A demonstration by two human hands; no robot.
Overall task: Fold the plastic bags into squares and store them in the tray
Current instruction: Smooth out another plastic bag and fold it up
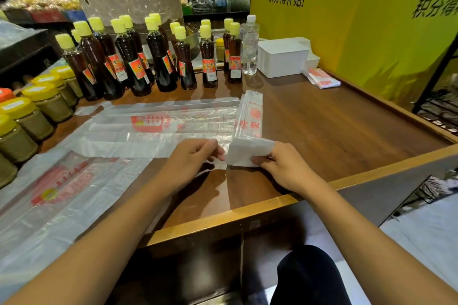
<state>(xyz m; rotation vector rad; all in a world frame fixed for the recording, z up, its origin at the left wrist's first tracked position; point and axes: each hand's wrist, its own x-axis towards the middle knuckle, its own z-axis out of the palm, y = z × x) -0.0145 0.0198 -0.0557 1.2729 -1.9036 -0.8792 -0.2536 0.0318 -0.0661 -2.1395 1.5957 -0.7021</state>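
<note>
A clear plastic bag with red print, folded into a long strip [249,116], lies on the brown wooden table [334,126], its near end folded over into a thick white wad. My right hand [285,164] pinches that wad from the right. My left hand [192,158] pinches the bag's loose edge just left of it. More flat bags [158,126] are spread to the left, and another [62,195] lies at the near left. The white tray [282,57] stands at the back right, with several folded bags [322,78] beside it.
Rows of dark sauce bottles with yellow caps [158,57] and yellow-lidded jars [34,111] line the back and left of the table. A clear water bottle [249,44] stands beside the tray. A yellow wall [359,20] bounds the right side.
</note>
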